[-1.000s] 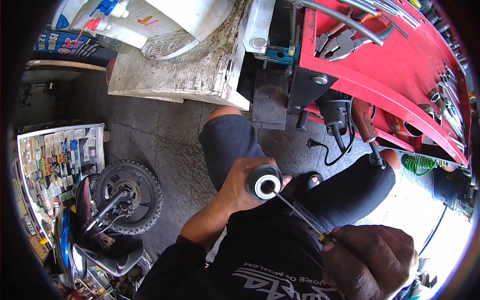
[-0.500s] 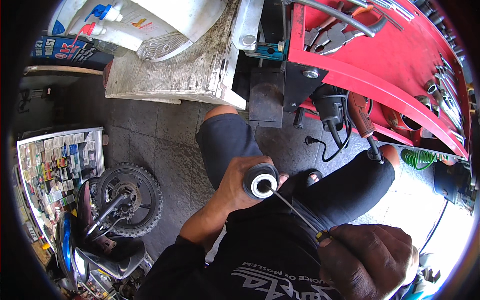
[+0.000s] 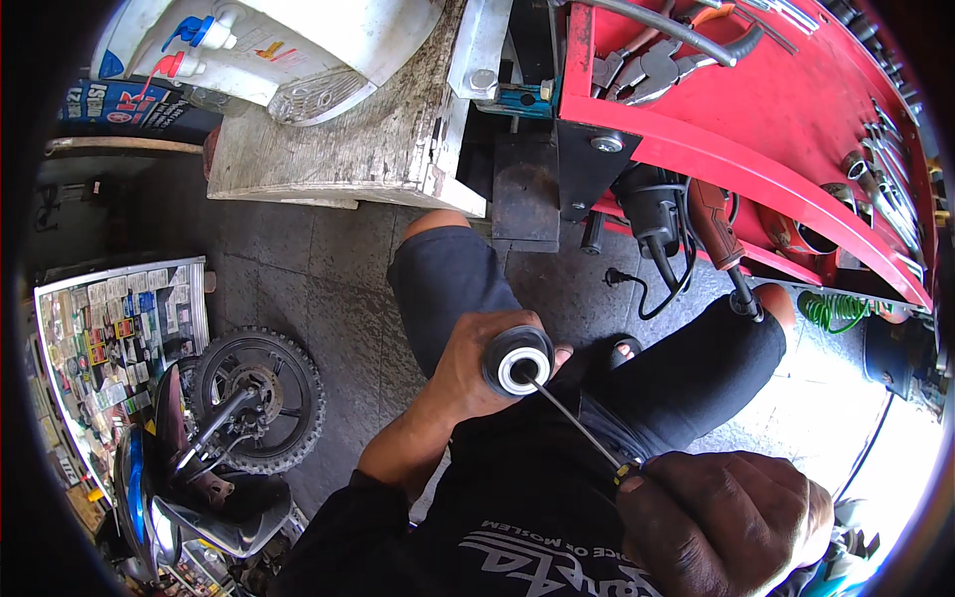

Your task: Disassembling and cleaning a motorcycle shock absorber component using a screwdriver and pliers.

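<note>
My left hand (image 3: pixel 460 370) is wrapped round a dark cylindrical part (image 3: pixel 497 350) that has a white ring (image 3: pixel 539 366) on the end facing me and a dark hole in its centre. A thin metal screwdriver shaft (image 3: pixel 572 420) runs diagonally from that hole to a yellow-and-black handle (image 3: pixel 629 474) inside my closed right hand (image 3: pixel 726 512). Whether the tip goes deep into the hole is hidden. Both hands are over my lap, between my dark-clothed legs.
A red tool cart (image 3: pixel 756 129) holds pliers (image 3: pixel 647 75), wrenches and sockets, with a corded power tool (image 3: pixel 712 224) below. A weathered wooden stand (image 3: pixel 328 164) bears a white dispenser. At left are a motorcycle wheel (image 3: pixel 257 398) and a sticker-covered case (image 3: pixel 109 338).
Both hands, with the cylindrical part and screwdriver, have shifted slightly left in the view, as have the cart and stand. The screwdriver stays in the hole at a similar angle.
</note>
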`<control>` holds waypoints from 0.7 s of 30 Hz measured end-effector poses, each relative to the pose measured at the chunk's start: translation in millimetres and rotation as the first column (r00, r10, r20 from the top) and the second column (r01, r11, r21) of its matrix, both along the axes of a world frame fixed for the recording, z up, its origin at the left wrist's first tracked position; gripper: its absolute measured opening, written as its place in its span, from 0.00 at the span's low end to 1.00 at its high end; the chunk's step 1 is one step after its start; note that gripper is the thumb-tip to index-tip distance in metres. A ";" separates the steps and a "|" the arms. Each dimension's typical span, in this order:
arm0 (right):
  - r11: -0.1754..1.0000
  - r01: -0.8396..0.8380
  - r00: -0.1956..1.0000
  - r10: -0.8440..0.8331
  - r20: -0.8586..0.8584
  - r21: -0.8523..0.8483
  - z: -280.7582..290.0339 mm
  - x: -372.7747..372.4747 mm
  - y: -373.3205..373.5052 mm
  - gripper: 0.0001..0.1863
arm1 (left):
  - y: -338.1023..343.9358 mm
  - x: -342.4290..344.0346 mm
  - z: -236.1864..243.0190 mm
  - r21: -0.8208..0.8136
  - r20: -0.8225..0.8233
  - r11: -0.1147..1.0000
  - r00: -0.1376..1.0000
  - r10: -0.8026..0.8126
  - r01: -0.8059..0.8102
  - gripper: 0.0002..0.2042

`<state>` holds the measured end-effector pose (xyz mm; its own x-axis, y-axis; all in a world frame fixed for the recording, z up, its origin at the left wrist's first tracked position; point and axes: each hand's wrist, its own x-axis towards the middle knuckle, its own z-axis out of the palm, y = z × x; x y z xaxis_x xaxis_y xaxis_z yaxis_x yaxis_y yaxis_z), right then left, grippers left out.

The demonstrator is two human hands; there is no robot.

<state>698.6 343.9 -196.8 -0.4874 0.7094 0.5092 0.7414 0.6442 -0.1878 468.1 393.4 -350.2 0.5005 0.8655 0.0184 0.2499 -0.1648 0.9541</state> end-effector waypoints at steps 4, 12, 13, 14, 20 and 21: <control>0.978 -0.056 0.997 0.066 0.043 -0.201 6.5 0.6 -3.3 0.10 | 0.4 0.2 -0.1 0.035 0.005 0.999 1.000 -0.008 0.007 0.13; 0.994 -0.089 0.996 0.091 0.022 -0.057 -2.7 8.2 -2.5 0.11 | 1.0 -0.3 0.3 0.054 -0.040 0.998 0.999 -0.007 0.010 0.13; 0.996 -0.076 0.997 0.076 0.012 -0.051 -2.1 7.5 -2.9 0.11 | 1.1 -0.1 0.1 0.076 -0.053 0.997 0.999 -0.004 0.008 0.13; 0.993 -0.096 0.995 0.096 -0.004 -0.062 -2.4 7.9 -1.7 0.12 | 0.8 0.1 0.3 0.076 -0.052 0.997 0.999 -0.003 0.007 0.13; 0.988 -0.142 0.989 0.139 -0.052 -0.058 0.3 10.8 9.3 0.13 | 0.4 2.0 -0.2 0.059 -0.051 0.998 0.998 0.024 -0.021 0.13; 0.985 -0.162 0.986 0.160 -0.035 -0.064 1.7 11.0 10.9 0.13 | 0.7 2.1 -0.3 0.055 -0.038 0.998 0.999 0.025 -0.023 0.13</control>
<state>709.6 354.8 -195.0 -0.5833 0.6555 0.4796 0.6222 0.7402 -0.2549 470.2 394.1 -350.5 0.4806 0.8757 0.0468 0.2907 -0.2094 0.9336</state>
